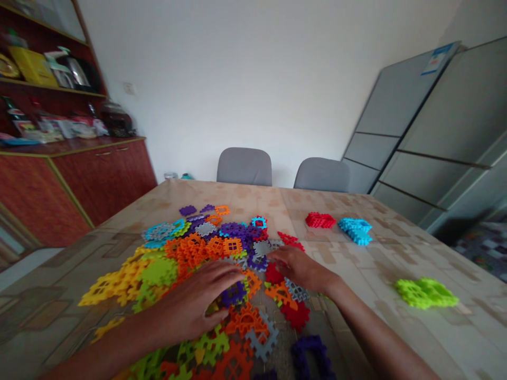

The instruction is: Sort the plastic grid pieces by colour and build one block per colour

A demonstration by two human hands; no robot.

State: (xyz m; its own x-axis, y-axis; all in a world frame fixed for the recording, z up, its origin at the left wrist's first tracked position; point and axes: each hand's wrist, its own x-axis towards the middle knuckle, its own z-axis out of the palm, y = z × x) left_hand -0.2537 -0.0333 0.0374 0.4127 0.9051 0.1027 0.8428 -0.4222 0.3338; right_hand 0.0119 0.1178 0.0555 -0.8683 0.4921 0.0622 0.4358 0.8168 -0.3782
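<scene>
Across the lower centre of the frame a loose heap of interlocking plastic tiles (206, 253) spreads over the table (396, 253), mixed in colour: yellow and lime at the left, orange in the middle, purple, grey and blue further back; the mixing suggests they lie as tipped out, unsorted. The left hand (198, 306) lies palm down on the heap at lower centre, fingers spread and nearly flat, pressing on tiles rather than closed round any one; whether a tile sits under the palm cannot be told. The right hand (297, 266), just right of centre, rests fingers-forward on the heap's right edge, loosely open, fingertips touching a red tile (273, 273) with grey and orange tiles beside it; it grips nothing that shows.

Well apart from the heap, single-colour groups stand on bare table: a red stack (320, 220) and a blue stack (356, 230) side by side at centre right, and a lime green cluster (425, 293) at the right edge, each kept by colour away from the mixed tiles.

No box, tray or bin shows on the table; the tiles lie directly on it. At upper left, a wooden cabinet (79, 174) carries shelves of assorted goods; two grey chairs (244, 166) stand behind the table.
</scene>
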